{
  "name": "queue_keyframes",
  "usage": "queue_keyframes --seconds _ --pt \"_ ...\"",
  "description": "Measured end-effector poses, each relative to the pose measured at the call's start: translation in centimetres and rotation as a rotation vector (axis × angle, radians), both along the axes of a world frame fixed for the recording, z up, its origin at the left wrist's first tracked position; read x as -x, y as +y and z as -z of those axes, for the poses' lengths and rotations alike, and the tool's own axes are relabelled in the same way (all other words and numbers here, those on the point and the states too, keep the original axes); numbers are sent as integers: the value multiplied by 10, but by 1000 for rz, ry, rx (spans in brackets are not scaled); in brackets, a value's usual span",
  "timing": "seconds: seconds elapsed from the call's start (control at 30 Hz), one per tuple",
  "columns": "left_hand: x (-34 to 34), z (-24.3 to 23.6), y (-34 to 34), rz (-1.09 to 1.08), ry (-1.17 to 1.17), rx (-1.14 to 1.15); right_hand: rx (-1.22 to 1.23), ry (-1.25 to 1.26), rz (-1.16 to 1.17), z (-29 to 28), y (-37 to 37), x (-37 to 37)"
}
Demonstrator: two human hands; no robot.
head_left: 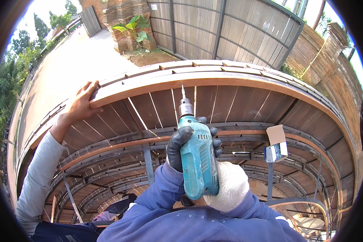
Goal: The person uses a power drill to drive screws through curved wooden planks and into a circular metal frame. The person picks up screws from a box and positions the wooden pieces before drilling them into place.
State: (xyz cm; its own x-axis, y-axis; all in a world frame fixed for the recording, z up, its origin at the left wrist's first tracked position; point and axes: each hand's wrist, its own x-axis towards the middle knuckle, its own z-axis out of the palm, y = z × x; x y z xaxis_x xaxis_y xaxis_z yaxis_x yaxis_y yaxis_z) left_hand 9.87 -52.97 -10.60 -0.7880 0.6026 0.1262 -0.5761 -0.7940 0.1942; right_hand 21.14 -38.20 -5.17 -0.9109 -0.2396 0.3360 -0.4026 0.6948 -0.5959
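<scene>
I hold a teal power drill (197, 161) upright in the picture, its chuck and thin bit pointing away from me. The bit's tip is at the curved wooden rail (230, 80); I cannot tell whether it has entered the wood. My left hand (177, 146), in a black glove, is closed around the drill's body, with dark fingertips showing on its far side. My right hand (230, 185), in a pale knit glove, grips the rear of the drill; its fingers are mostly hidden behind it.
A co-worker's bare hand (80, 101) grips the rail at left. An open box (276, 147) of small items sits at right. Below are curved slatted timber tiers (246, 103) on metal struts. Beyond are a pale path (62, 60), a wood-panel gate (197, 28) and a brick wall (326, 52).
</scene>
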Motion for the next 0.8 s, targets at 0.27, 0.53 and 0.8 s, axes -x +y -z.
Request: queue_keyframes --seconds 0.27,0.53,0.8 --pt "3 0 -2 8 -26 6 19 -48 -69 0 7 10" --pt "9 -3 -1 -4 -51 -48 39 -101 -37 2 4 18" --pt "17 7 0 35 -5 -83 45 -146 -73 2 6 27"
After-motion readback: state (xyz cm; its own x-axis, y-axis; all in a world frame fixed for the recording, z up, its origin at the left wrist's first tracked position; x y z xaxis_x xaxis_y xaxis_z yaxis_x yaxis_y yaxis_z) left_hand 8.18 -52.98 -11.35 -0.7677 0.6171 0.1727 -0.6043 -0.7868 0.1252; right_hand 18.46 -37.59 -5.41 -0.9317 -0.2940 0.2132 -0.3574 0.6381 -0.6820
